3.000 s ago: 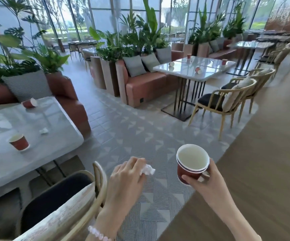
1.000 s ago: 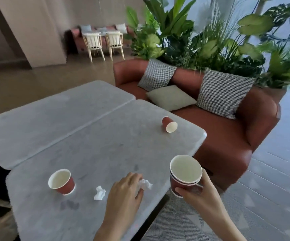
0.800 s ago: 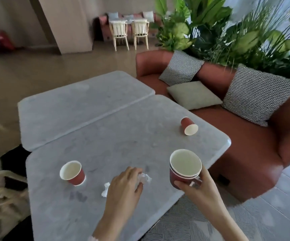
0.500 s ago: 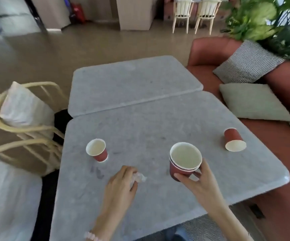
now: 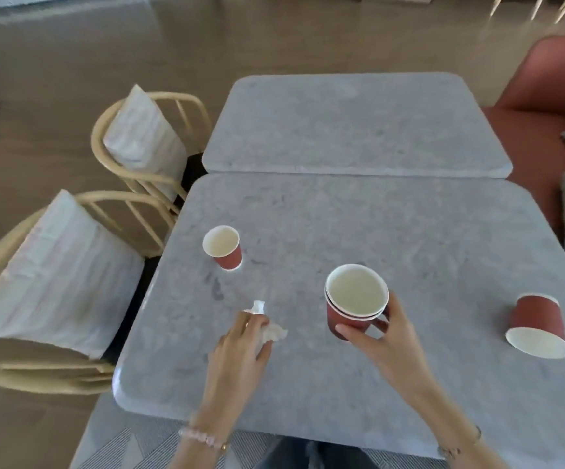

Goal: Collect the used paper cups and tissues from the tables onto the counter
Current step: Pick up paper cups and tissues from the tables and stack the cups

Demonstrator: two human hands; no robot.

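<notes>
Standing at the near grey table [image 5: 359, 384] now, both hands over its top. Landmark for all positions below: the stacked cups [image 5: 355, 304].

Right hand [image 5: 386, 336]: closed around the stacked cups, thumb on the near wall, fingers behind. At least two nested rims visible. Cannot tell whether the base rests on the table or hangs just above it.

Left hand [image 5: 240, 346]: fingers curled narrow on a crumpled tissue [image 5: 272, 331], which sticks out to the left of the stack. A second tissue [image 5: 258, 307] lies on the table just beyond the fingertips, touching or nearly so; cannot tell which.

Other task items: upright cup [image 5: 223, 247] left of and beyond the stack, near the table edge by the chair [image 5: 54, 282]. Tipped cup [image 5: 538, 328] well to the right of the stack, on its side, mouth toward the camera.

Change noted: three seconds ago the person stood away from this table, both hands already loaded, cups seen only at the side. Over the last second the view swung round and down over the tabletop; the left hand has come down toward the loose tissue, which was apart from it a second ago.

Judgement: pickup at this table is starting, tissue first. Counter not in view; nothing delivered yet. The left hand already holds paper, so adding a second wad risks dropping one.
</notes>
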